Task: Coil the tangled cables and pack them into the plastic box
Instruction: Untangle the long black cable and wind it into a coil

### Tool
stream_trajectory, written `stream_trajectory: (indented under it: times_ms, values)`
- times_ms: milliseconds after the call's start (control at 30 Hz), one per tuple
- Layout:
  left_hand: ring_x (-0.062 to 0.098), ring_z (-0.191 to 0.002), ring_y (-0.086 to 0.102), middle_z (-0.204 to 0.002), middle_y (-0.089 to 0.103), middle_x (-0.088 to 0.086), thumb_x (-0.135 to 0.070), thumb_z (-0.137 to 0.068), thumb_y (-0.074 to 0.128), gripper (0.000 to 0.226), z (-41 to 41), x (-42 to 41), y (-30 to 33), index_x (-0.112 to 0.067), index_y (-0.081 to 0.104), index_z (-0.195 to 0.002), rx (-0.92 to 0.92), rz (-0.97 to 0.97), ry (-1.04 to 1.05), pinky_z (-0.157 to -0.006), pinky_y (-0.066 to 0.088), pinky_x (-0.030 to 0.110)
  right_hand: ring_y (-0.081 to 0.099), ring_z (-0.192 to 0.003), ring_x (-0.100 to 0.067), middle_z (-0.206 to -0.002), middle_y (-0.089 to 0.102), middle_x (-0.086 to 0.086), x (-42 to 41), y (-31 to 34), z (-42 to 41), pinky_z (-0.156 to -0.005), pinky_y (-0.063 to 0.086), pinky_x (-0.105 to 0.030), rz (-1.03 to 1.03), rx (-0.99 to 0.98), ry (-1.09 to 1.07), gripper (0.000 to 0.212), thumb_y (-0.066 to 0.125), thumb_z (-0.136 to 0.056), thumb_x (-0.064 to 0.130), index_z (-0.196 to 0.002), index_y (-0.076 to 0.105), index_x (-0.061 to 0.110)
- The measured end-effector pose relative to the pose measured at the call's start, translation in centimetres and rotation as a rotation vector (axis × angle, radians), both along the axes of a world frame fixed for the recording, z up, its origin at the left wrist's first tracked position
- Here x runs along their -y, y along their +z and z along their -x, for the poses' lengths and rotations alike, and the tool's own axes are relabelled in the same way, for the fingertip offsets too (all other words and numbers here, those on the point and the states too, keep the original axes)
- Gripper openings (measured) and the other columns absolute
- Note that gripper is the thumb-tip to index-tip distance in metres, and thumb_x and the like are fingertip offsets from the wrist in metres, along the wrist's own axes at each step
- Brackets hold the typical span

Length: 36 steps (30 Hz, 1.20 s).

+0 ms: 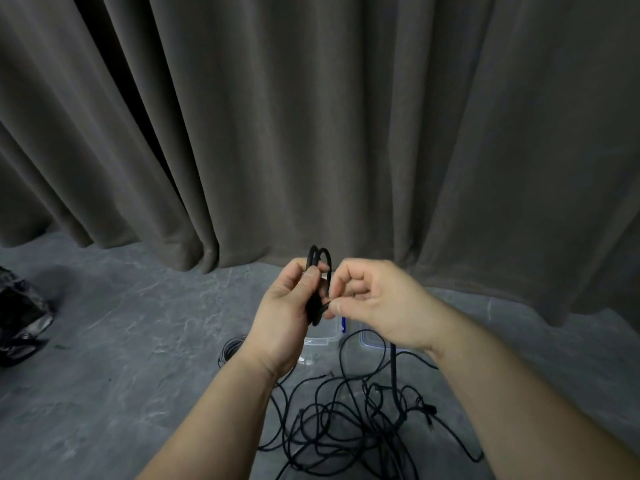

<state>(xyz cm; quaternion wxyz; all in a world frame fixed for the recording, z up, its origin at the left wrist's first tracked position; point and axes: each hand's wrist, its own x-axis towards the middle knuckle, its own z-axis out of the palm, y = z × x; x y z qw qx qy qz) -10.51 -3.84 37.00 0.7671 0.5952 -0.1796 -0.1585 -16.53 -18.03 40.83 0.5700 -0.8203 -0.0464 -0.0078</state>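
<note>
My left hand grips a small coil of black cable upright at chest height, with its loops sticking out above my fingers. My right hand pinches the cable at the lower part of the coil, fingers curled. A strand hangs down from my right hand to a tangled heap of black cables on the grey floor. Behind my hands sits the clear plastic box with a blue clip, and its lid lies to its right; both are mostly hidden by my hands.
A grey coiled cable lies on the floor left of the box. A dark curtain hangs across the back. A black shiny object sits at the far left edge. Grey stone-patterned floor extends to the left.
</note>
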Motion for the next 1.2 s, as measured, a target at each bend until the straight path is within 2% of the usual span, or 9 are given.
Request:
stream_trajectory:
  times_ms: [100,267,400,633,700,800,900,1067,1200]
  values:
    - [0.013,-0.057,0.04,-0.067,0.049,0.005,-0.024,-0.097,0.048,0.016,0.4,0.3,-0.1,-0.012,0.055,-0.089,0.065,-0.092,-0.022,-0.056,0.03,0.028,0.071,-0.074,-0.019,-0.07,0.072,-0.006,-0.2,-0.1,0.0,-0.082,0.057,-0.037,-0.014,0.033,-0.052,0.021,0.069,-0.082,0.001,-0.076,0.056,0.016]
    - [0.008,-0.056,0.038,-0.062,0.048,-0.003,-0.014,-0.102,0.037,0.018,1.3,0.9,-0.1,-0.006,0.05,-0.092,0.063,-0.163,-0.034,-0.055,0.034,0.021,0.055,-0.048,-0.006,-0.056,0.065,0.0,0.5,0.4,0.1,-0.05,0.042,-0.013,-0.192,-0.018,-0.096,0.024,0.067,-0.081,-0.009,-0.072,0.052,0.009]
    - [0.01,-0.07,0.045,-0.071,0.056,-0.002,-0.017,-0.102,0.038,0.025,0.9,0.6,-0.3,-0.012,0.056,-0.086,-0.013,-0.121,-0.012,-0.067,0.036,0.024,0.063,-0.077,-0.015,-0.071,0.071,-0.003,1.2,-0.1,0.0,-0.057,0.041,-0.017,-0.253,-0.072,-0.031,0.022,0.055,-0.086,-0.012,-0.082,0.055,0.01]
    - [0.009,-0.052,0.029,-0.059,0.039,0.0,-0.02,-0.097,0.043,0.02,0.7,0.6,-0.1,-0.004,0.052,-0.089,-0.095,-0.013,-0.081,-0.052,0.019,0.023,0.058,-0.062,-0.015,-0.065,0.065,-0.003,0.5,-1.1,-1.0,-0.064,0.049,-0.028,-0.056,0.225,-0.323,0.022,0.074,-0.077,0.003,-0.073,0.06,0.019]
    - [0.01,-0.049,0.023,-0.057,0.033,0.0,-0.019,-0.1,0.036,0.028,0.9,0.8,0.3,-0.004,0.052,-0.084,-0.134,0.036,-0.08,-0.058,0.013,0.03,0.051,-0.06,-0.004,-0.07,0.06,0.007,0.7,-1.4,-1.2,-0.061,0.046,-0.02,-0.059,0.267,-0.43,0.023,0.08,-0.072,0.011,-0.075,0.063,0.025]
    - [0.009,-0.044,0.021,-0.056,0.031,-0.001,-0.023,-0.101,0.032,0.032,1.3,1.0,0.8,-0.007,0.052,-0.081,-0.242,0.118,-0.092,-0.058,0.021,0.03,0.058,-0.085,0.003,-0.101,0.061,0.012,0.4,-2.0,-1.3,-0.078,0.043,-0.009,-0.006,0.255,-0.385,0.026,0.073,-0.082,0.018,-0.101,0.066,0.035]
    - [0.008,-0.042,0.021,-0.056,0.029,-0.002,-0.029,-0.099,0.031,0.037,1.3,0.9,1.2,-0.01,0.054,-0.077,-0.363,0.205,-0.129,-0.058,0.025,0.029,0.061,-0.105,-0.002,-0.108,0.065,0.013,-0.3,-2.8,-1.5,-0.095,0.043,-0.017,-0.013,0.234,-0.293,0.031,0.056,-0.095,0.019,-0.123,0.061,0.033]
    - [0.012,-0.051,0.013,-0.058,0.026,-0.002,-0.016,-0.084,0.055,0.009,1.6,1.1,1.5,-0.011,0.048,-0.083,-0.252,0.17,-0.121,-0.059,0.019,0.03,0.058,-0.097,-0.007,-0.112,0.063,0.007,-0.7,-4.0,-1.9,-0.088,0.046,-0.027,0.021,0.208,-0.337,0.027,0.043,-0.101,0.024,-0.12,0.059,0.035]
    - [0.01,-0.05,0.028,-0.058,0.035,-0.002,-0.017,-0.09,0.055,0.014,1.5,0.9,1.2,-0.005,0.051,-0.095,-0.152,0.106,-0.149,-0.057,0.032,0.026,0.057,-0.072,0.0,-0.081,0.064,0.016,-1.0,-4.5,-2.3,-0.067,0.042,-0.022,-0.13,0.185,-0.34,0.022,0.041,-0.101,0.026,-0.099,0.061,0.034]
